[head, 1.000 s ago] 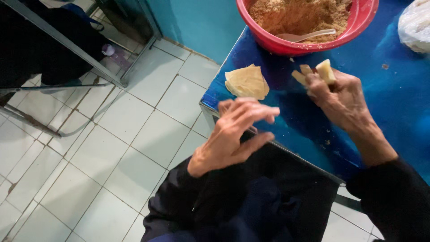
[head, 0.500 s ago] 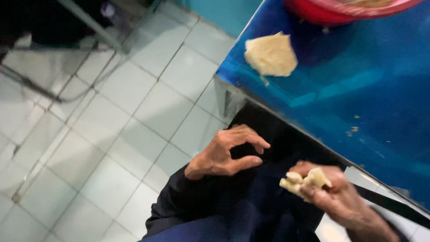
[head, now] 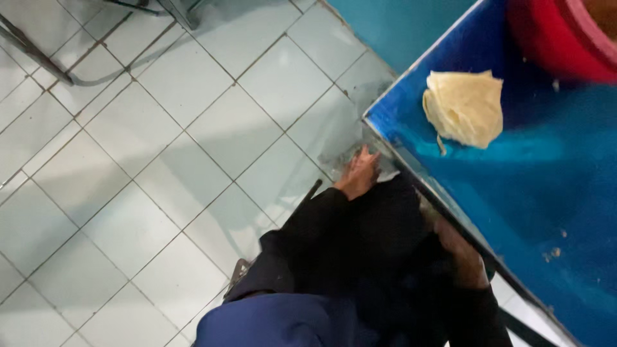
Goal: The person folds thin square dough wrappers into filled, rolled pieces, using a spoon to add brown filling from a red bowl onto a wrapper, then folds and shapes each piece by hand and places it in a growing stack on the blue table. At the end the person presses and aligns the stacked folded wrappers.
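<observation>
Both hands dropped below table edge (head: 411,170) since a second ago — left hand (head: 360,175) fingers loose, right hand (head: 459,254) grip unclear, folded dough sheet (head: 464,108) at 1 o'clock untouched.

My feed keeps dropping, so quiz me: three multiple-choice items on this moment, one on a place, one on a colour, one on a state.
1. Where does the folded dough sheet lie?
A. on the blue table, near its corner
B. on the tiled floor
C. inside the red bowl

2. What colour is the table top?
A. white
B. blue
C. green

3. How is the left hand?
A. gripping the bowl
B. pinching a dough sheet
C. held low below the table corner, holding nothing that shows

Answers:
1 A: the pale sheet rests on the table top by the corner, apart from the red bowl.
2 B: the surface is bright blue.
3 C: the hand lies over the dark clothing with its fingers toward the table corner. The right hand is mostly hidden under the table edge.
</observation>
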